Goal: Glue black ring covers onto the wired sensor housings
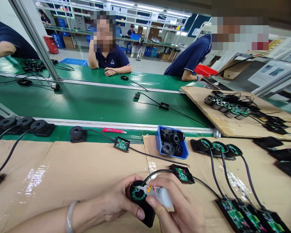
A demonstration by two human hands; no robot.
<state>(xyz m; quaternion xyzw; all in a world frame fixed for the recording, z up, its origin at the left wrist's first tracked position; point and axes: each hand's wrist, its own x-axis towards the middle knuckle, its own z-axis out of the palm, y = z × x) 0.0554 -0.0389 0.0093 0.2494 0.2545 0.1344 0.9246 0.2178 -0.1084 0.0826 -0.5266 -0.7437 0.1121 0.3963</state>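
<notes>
My left hand (121,200) grips a black plastic housing (147,212) just above the cardboard, its thumb along the near side. Inside the housing's round opening shows a green ring-shaped circuit board (137,194). A small white glue bottle (161,195) lies tilted in my right hand (181,204), pinched between thumb and fingers. The bottle's thin nozzle points into the opening at the ring board; I cannot tell whether it touches. From the housing a black cable runs to an open black box with a green circuit board (183,173), just beyond my right hand.
A blue bin (160,150) of black round parts stands ahead. Left of it lie a red utility knife (113,130) and another cabled housing (78,134). Three cabled housings (218,148) sit at right. Beyond runs a green conveyor (99,106), with a person (111,58) seated across it.
</notes>
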